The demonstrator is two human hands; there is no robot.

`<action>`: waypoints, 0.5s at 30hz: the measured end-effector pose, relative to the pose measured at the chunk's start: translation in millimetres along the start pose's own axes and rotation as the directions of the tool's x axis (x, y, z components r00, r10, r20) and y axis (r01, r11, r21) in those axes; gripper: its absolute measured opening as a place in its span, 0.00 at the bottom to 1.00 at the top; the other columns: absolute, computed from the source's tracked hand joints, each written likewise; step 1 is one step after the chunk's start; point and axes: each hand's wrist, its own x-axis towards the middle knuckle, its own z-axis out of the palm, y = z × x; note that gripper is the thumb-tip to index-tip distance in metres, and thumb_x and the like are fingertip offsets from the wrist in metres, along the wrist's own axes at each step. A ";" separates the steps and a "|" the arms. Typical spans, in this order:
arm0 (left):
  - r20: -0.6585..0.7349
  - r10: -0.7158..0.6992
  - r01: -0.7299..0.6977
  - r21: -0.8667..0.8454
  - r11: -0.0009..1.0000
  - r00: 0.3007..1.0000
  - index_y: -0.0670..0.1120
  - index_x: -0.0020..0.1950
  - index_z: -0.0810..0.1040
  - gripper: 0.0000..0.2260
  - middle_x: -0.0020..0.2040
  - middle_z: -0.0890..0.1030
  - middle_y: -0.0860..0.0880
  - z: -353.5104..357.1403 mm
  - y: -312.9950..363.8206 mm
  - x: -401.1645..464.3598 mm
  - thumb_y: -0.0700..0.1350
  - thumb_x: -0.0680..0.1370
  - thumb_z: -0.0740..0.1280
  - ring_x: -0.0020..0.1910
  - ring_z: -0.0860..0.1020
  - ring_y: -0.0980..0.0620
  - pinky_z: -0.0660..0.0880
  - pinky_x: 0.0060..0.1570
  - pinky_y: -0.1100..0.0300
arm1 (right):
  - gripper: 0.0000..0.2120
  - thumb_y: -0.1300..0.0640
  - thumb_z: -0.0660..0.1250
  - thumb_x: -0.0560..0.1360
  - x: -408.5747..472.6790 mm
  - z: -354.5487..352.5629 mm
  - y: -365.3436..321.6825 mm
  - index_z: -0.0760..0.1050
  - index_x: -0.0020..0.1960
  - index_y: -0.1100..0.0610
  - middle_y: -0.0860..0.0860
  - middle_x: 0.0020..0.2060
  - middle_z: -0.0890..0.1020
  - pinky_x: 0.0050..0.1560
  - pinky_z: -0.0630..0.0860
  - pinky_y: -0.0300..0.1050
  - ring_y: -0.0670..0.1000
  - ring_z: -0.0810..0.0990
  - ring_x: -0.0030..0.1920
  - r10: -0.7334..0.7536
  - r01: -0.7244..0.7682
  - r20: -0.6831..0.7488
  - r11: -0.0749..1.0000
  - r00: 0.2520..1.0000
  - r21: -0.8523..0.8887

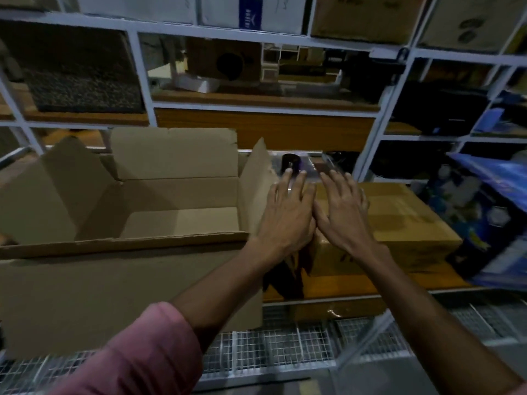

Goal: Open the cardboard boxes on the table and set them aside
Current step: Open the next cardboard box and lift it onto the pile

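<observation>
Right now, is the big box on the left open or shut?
Open: the big box has all four flaps spread outward, and what shows of its inside is bare.

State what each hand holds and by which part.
Nothing is held: the left hand and right hand are spread flat over the closed box.
</observation>
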 end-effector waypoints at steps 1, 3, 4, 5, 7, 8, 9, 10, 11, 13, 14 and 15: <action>0.022 0.005 -0.005 0.006 1.000 1.000 0.45 0.80 0.59 0.28 0.82 0.53 0.42 12.4 16.7 9.7 0.52 0.82 0.60 0.81 0.45 0.40 0.51 0.78 0.39 | 0.38 0.32 0.42 0.76 -2.6 -2.4 24.0 0.58 0.80 0.50 0.53 0.79 0.61 0.76 0.54 0.65 0.58 0.54 0.80 0.021 -0.021 0.007 1.000 1.000 -0.003; 0.053 0.001 -0.002 0.013 1.000 0.999 0.44 0.80 0.58 0.29 0.82 0.54 0.42 39.7 46.8 27.6 0.54 0.81 0.59 0.81 0.46 0.40 0.52 0.78 0.39 | 0.40 0.29 0.42 0.76 -8.9 -5.5 69.4 0.58 0.80 0.51 0.54 0.79 0.61 0.75 0.55 0.64 0.58 0.54 0.79 0.064 -0.064 0.024 0.998 0.998 0.002; 0.067 -0.009 0.008 0.010 1.000 0.998 0.44 0.81 0.58 0.30 0.82 0.55 0.41 52.2 59.1 34.8 0.55 0.82 0.59 0.81 0.47 0.40 0.52 0.78 0.39 | 0.41 0.28 0.41 0.75 -11.8 -5.5 89.6 0.58 0.80 0.51 0.54 0.80 0.60 0.75 0.54 0.64 0.58 0.53 0.80 0.086 -0.086 0.042 0.996 0.995 0.009; 0.085 -0.021 0.021 0.001 1.000 0.996 0.44 0.81 0.58 0.30 0.82 0.54 0.41 65.1 70.5 40.7 0.55 0.82 0.58 0.81 0.47 0.40 0.51 0.78 0.40 | 0.41 0.28 0.41 0.75 -15.2 -4.5 109.3 0.58 0.80 0.51 0.54 0.80 0.59 0.75 0.53 0.64 0.58 0.53 0.80 0.103 -0.105 0.065 0.994 0.992 0.017; 0.137 -0.037 0.040 -0.016 0.999 0.990 0.45 0.81 0.57 0.30 0.83 0.52 0.42 87.2 90.6 50.8 0.56 0.83 0.57 0.82 0.45 0.40 0.50 0.78 0.40 | 0.41 0.27 0.42 0.76 -20.6 -2.0 145.7 0.57 0.80 0.51 0.53 0.81 0.57 0.76 0.52 0.63 0.57 0.51 0.80 0.133 -0.137 0.113 0.990 0.985 0.027; 0.165 -0.045 0.049 -0.020 0.999 0.985 0.45 0.81 0.56 0.29 0.83 0.51 0.42 96.1 99.0 55.0 0.57 0.83 0.57 0.82 0.45 0.40 0.49 0.78 0.39 | 0.41 0.28 0.43 0.76 -22.3 -1.1 162.6 0.56 0.81 0.51 0.53 0.81 0.57 0.76 0.51 0.63 0.57 0.51 0.80 0.150 -0.155 0.136 0.987 0.979 0.030; 0.189 -0.059 0.063 -0.019 0.998 0.980 0.46 0.81 0.56 0.29 0.83 0.50 0.42 105.0 105.7 59.0 0.57 0.83 0.57 0.82 0.44 0.40 0.49 0.78 0.39 | 0.40 0.28 0.43 0.76 -23.2 0.7 179.0 0.56 0.81 0.50 0.53 0.81 0.57 0.76 0.51 0.63 0.58 0.51 0.80 0.168 -0.175 0.157 0.984 0.973 0.032; 0.210 -0.077 0.081 -0.013 0.997 0.975 0.46 0.81 0.56 0.29 0.83 0.50 0.43 113.0 110.8 62.9 0.57 0.83 0.57 0.82 0.44 0.40 0.49 0.78 0.39 | 0.40 0.28 0.43 0.76 -23.3 2.5 194.0 0.56 0.81 0.50 0.53 0.81 0.56 0.76 0.51 0.63 0.58 0.51 0.80 0.186 -0.194 0.176 0.980 0.967 0.032; 0.229 -0.097 0.102 -0.006 0.995 0.969 0.46 0.81 0.57 0.29 0.83 0.51 0.43 120.5 114.4 66.6 0.57 0.83 0.57 0.81 0.45 0.40 0.50 0.78 0.38 | 0.40 0.29 0.43 0.76 -22.5 5.0 208.0 0.55 0.81 0.50 0.53 0.81 0.56 0.76 0.51 0.63 0.58 0.51 0.80 0.204 -0.213 0.193 0.977 0.960 0.027; 0.269 -0.135 0.137 0.013 0.990 0.954 0.47 0.81 0.56 0.30 0.83 0.51 0.43 134.4 118.2 73.5 0.59 0.83 0.57 0.81 0.45 0.39 0.50 0.77 0.36 | 0.38 0.29 0.44 0.78 -19.9 11.7 231.9 0.55 0.81 0.51 0.53 0.81 0.56 0.75 0.51 0.62 0.58 0.52 0.80 0.233 -0.241 0.231 0.971 0.945 0.006; 0.289 -0.148 0.148 0.022 0.989 0.946 0.47 0.81 0.56 0.30 0.83 0.51 0.43 140.5 118.8 77.0 0.60 0.83 0.56 0.81 0.45 0.39 0.50 0.77 0.36 | 0.37 0.30 0.45 0.80 -19.0 16.1 242.1 0.55 0.81 0.51 0.53 0.81 0.56 0.75 0.52 0.62 0.58 0.52 0.80 0.243 -0.250 0.249 0.968 0.937 -0.004; 0.307 -0.157 0.156 0.030 0.987 0.939 0.47 0.81 0.56 0.30 0.83 0.51 0.43 147.1 118.7 81.0 0.60 0.83 0.56 0.81 0.45 0.39 0.49 0.77 0.35 | 0.36 0.31 0.46 0.80 -18.6 20.9 251.3 0.55 0.81 0.51 0.53 0.81 0.56 0.75 0.52 0.63 0.59 0.51 0.80 0.250 -0.257 0.270 0.966 0.930 -0.009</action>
